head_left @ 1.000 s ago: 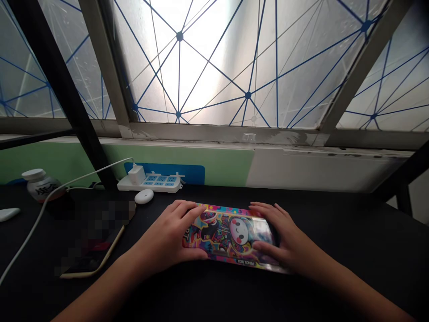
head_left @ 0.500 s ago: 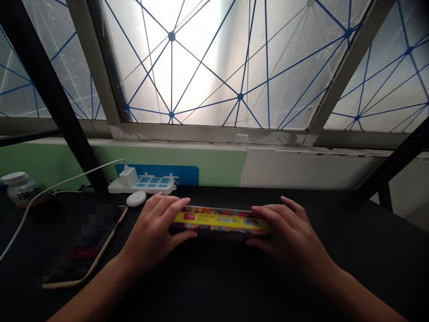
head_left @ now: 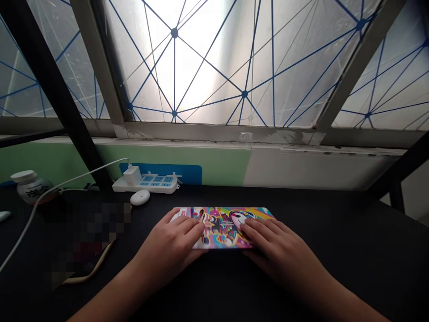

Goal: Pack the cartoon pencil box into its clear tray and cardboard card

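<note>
A colourful cartoon-printed pencil box (head_left: 221, 219) lies flat on the black desk (head_left: 335, 250), its picture side up. My left hand (head_left: 170, 246) rests on its left part with the fingers stretched flat over the lid. My right hand (head_left: 271, 246) lies on its right part, fingers likewise flat and a little spread. Neither hand wraps round the box; both press down on its top.
A white power strip (head_left: 147, 183) with a plugged charger and cable sits at the back by the wall. A small white oval case (head_left: 140, 197) lies before it. A phone (head_left: 90, 241) lies at the left, a white-capped bottle (head_left: 30, 188) at far left. Windows rise behind.
The box, lying picture-up a second ago, was tipped up on its edge half a second ago and now lies flat again, a little farther from me, with both hands on top.
</note>
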### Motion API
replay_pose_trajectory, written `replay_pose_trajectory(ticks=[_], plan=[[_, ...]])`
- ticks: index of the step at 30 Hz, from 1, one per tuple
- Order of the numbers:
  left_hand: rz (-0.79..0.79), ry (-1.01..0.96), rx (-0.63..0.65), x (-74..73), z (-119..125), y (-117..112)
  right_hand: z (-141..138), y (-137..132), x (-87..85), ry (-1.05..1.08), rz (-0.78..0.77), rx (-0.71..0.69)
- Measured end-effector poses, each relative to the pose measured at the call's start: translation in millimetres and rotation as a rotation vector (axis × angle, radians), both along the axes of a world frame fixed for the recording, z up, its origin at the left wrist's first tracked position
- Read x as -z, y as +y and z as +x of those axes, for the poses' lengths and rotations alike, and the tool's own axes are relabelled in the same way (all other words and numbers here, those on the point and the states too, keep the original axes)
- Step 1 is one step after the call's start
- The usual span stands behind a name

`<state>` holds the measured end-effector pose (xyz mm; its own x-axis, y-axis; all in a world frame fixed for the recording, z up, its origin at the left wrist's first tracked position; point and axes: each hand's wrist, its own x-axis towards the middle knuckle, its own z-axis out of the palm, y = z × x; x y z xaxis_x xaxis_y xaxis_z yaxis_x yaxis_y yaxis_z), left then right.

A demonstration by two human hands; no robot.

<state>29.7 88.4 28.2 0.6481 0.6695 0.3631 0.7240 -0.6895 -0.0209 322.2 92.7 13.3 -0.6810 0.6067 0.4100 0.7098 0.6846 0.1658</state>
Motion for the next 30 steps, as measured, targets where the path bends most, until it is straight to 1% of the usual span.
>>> replay_pose_trajectory(ticks=[2,5,7,9,12,14,17,20,24,27,29,30], plan=[[-0.078,-0.024,-0.005,-1.0,-1,2,0,3,2.7,-0.004,-0.038,0.005],[-0.148,-0.079,-0.037,-0.6,-6,5,2,5,4.6,0.038,-0.108,0.028],[-0.193,-0.097,-0.096,1.6,-9,9,4,5,4.1,0.078,-0.179,0.036],[-0.278,-0.098,-0.165,4.9,-12,12,6,6,2.5,0.093,-0.268,0.031],[-0.422,-0.098,-0.236,9.2,-15,15,7,8,-0.4,0.054,-0.389,0.022],[-0.472,-0.105,-0.255,10.1,-16,17,7,11,-1.9,0.022,-0.436,0.031],[-0.489,-0.103,-0.276,8.8,-16,18,8,14,-2.7,-0.012,-0.471,0.042],[-0.495,-0.102,-0.284,7.1,-15,18,16,16,-3.0,-0.027,-0.503,0.044],[-0.494,-0.11,-0.284,6.9,-15,19,47,22,-7.5,-0.029,-0.57,0.093],[-0.501,-0.097,-0.288,6.2,-15,19,73,31,-13.7,-0.021,-0.609,0.175],[-0.5,-0.083,-0.287,4.8,-15,19,79,36,-16.4,-0.01,-0.586,0.225],[-0.497,-0.077,-0.285,3.9,-15,18,77,37,-16.8,-0.007,-0.551,0.235]])
